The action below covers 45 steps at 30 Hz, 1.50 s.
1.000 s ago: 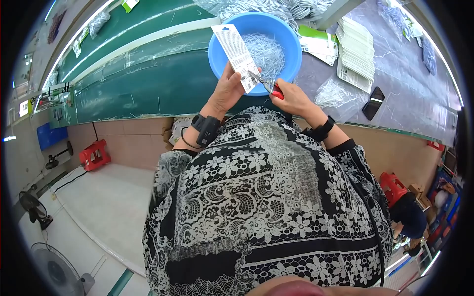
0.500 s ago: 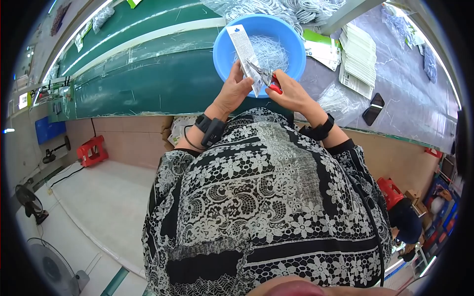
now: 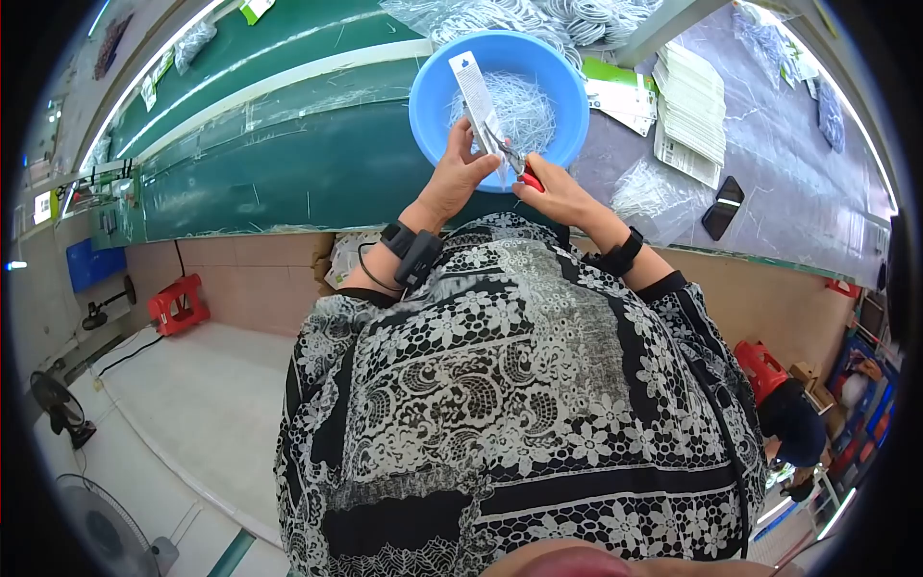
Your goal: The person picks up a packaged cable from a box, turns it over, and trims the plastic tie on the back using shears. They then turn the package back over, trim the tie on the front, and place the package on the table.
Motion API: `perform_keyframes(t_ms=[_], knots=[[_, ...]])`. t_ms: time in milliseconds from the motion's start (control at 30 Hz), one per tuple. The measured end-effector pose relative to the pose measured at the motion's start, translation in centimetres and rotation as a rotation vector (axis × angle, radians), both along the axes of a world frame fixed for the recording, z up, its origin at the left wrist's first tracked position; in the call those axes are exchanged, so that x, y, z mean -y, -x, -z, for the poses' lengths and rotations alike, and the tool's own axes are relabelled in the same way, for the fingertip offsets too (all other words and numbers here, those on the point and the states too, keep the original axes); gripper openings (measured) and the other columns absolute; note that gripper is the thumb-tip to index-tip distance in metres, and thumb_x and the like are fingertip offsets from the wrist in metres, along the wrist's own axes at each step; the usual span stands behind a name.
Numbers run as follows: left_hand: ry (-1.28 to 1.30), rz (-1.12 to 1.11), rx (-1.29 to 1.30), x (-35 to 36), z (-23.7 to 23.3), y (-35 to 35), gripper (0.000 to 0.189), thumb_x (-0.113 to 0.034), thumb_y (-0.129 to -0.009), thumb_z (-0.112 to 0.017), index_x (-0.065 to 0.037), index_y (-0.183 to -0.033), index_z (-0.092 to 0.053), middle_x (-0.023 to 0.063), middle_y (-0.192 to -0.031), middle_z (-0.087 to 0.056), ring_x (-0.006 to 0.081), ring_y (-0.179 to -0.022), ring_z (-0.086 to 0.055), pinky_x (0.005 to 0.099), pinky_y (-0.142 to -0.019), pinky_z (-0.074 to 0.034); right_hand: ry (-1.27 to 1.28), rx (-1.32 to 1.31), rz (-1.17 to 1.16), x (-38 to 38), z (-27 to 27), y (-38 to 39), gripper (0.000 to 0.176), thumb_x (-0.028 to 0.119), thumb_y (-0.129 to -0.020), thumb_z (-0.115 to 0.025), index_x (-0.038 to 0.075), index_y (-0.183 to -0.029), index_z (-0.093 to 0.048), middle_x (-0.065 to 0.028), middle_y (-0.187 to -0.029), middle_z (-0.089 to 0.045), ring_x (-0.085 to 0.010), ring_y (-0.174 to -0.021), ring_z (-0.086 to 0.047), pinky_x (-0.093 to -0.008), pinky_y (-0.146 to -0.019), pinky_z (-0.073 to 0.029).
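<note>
My left hand (image 3: 456,175) is closed on a long white printed packaging card (image 3: 470,82) with a hang hole at its top, held tilted over the near rim of a blue basin (image 3: 577,120). In my right hand (image 3: 558,192) are red-handled cutting pliers (image 3: 531,180). Their metal jaws lie against the card's edge, near my left thumb. Whether the jaws are closed on anything is too small to tell. Thin white plastic offcuts (image 3: 519,111) lie in the basin under the card.
Right of the basin are green-and-white cards (image 3: 620,94), a stack of white cards (image 3: 690,111), clear plastic bags (image 3: 659,197) and a black phone (image 3: 723,208). Coiled white cables (image 3: 601,21) lie behind the basin. A metal post (image 3: 673,29) rises at the back right.
The pliers' jaws have swung to lie more along the card, and my right hand has shifted slightly down and left. The card remains in my left hand, now turned more edge-on.
</note>
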State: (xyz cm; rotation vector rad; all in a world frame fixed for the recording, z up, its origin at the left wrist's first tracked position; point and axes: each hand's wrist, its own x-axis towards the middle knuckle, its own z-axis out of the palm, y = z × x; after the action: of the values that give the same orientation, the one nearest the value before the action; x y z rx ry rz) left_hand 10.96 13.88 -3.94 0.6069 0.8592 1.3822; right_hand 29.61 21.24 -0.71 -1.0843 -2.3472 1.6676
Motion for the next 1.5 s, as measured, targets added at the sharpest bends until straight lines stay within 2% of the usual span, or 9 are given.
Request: perform_keyframes(t_ms=[200, 467, 600, 700, 733, 1133, 1233, 1300, 1500], knots=[[0.083, 0.067, -0.007, -0.5, 1.8, 0.8, 0.074, -0.015, -0.086, -0.066, -0.008, -0.144, -0.020, 0.0099, -0.131, -0.043, 0.0237, -0.119, -0.050, 0.0388, -0.100, -0.044, 0.109, 0.030, 0.037, 0.4, 1.5, -1.2, 0.038, 0.034, -0.084, -0.060, 0.000, -0.092, -0.045, -0.0155, -0.077, -0.051, -0.0286, -0.072, -0.050, -0.0406, -0.069, -0.041], [0.074, 0.002, 0.724, 1.6, -1.1, 1.2, 0.070, -0.029, -0.089, -0.062, -0.006, -0.143, -0.023, 0.0126, -0.129, -0.046, 0.0301, -0.113, -0.054, 0.0443, -0.100, -0.044, 0.490, -0.131, 0.111, -1.4, 1.6, -2.9, 0.032, 0.031, -0.091, -0.055, 0.003, -0.105, -0.050, -0.0026, -0.078, -0.049, -0.0123, -0.071, -0.050, -0.0276, -0.063, -0.042], [0.061, -0.354, 0.135, 4.2, -0.6, 2.5, 0.084, -0.033, -0.080, -0.072, -0.006, -0.143, -0.024, 0.0163, -0.132, -0.043, 0.0346, -0.116, -0.049, 0.0482, -0.100, -0.041, 0.773, -0.351, 0.231, -1.9, 2.9, -3.6, 0.031, 0.031, -0.094, -0.053, 0.005, -0.109, -0.050, 0.0014, -0.080, -0.048, -0.0070, -0.071, -0.048, -0.0227, -0.062, -0.042], [0.216, -0.676, -1.610, 8.4, -4.4, 3.0, 0.101, -0.036, -0.068, -0.081, -0.007, -0.145, -0.022, 0.0185, -0.131, -0.040, 0.0369, -0.119, -0.041, 0.0504, -0.098, -0.039, 0.796, -0.321, 0.203, -2.0, 4.1, -3.5, 0.033, 0.030, -0.092, -0.057, 0.005, -0.113, -0.049, 0.0005, -0.083, -0.051, -0.0072, -0.072, -0.049, -0.0234, -0.065, -0.044], [0.254, -0.702, -1.618, 9.8, -4.6, 2.9, 0.101, -0.036, -0.068, -0.081, -0.007, -0.145, -0.022, 0.0185, -0.131, -0.040, 0.0369, -0.119, -0.041, 0.0504, -0.098, -0.039, 0.810, -0.310, 0.164, -1.6, 4.2, -2.5, 0.033, 0.030, -0.092, -0.057, 0.005, -0.113, -0.049, 0.0005, -0.083, -0.051, -0.0072, -0.072, -0.049, -0.0234, -0.065, -0.044], [0.348, -0.537, -0.838, 11.6, -4.8, 0.7, 0.085, -0.027, -0.078, -0.076, -0.001, -0.142, -0.026, 0.0140, -0.119, -0.055, 0.0253, -0.101, -0.058, 0.0423, -0.085, -0.049, 0.546, -0.352, -0.005, -0.3, 0.4, 6.1, 0.039, 0.020, -0.084, -0.066, 0.003, -0.116, -0.052, -0.0036, -0.096, -0.060, -0.0118, -0.081, -0.057, -0.0268, -0.072, -0.047], [0.291, -0.210, 0.310, 10.3, -4.8, 1.0, 0.052, -0.017, -0.092, -0.060, -0.004, -0.136, -0.036, 0.0103, -0.117, -0.059, 0.0218, -0.099, -0.063, 0.0405, -0.085, -0.053, 0.542, -0.451, 0.171, 0.3, -0.4, 6.2, 0.040, 0.022, -0.083, -0.068, 0.002, -0.114, -0.053, -0.0048, -0.094, -0.061, -0.0125, -0.079, -0.057, -0.0275, -0.071, -0.047], [0.261, -0.249, 0.304, 9.1, -4.4, 1.1, 0.045, -0.016, -0.094, -0.057, -0.005, -0.133, -0.039, 0.0104, -0.118, -0.059, 0.0226, -0.102, -0.062, 0.0417, -0.087, -0.053, 0.526, -0.507, 0.279, 0.0, -1.6, 5.4, 0.041, 0.023, -0.082, -0.069, 0.002, -0.113, -0.054, -0.0054, -0.093, -0.061, -0.0128, -0.078, -0.057, -0.0279, -0.070, -0.047], [0.092, -0.448, 0.282, 5.2, -5.8, 1.8, 0.030, -0.012, -0.096, -0.051, -0.009, -0.125, -0.046, 0.0097, -0.121, -0.057, 0.0243, -0.109, -0.060, 0.0441, -0.090, -0.053, -0.418, -0.061, 0.155, 0.4, -5.8, -0.8, 0.047, 0.026, -0.077, -0.073, 0.000, -0.111, -0.053, -0.0099, -0.085, -0.057, -0.0217, -0.077, -0.058, -0.0335, -0.068, -0.046]])
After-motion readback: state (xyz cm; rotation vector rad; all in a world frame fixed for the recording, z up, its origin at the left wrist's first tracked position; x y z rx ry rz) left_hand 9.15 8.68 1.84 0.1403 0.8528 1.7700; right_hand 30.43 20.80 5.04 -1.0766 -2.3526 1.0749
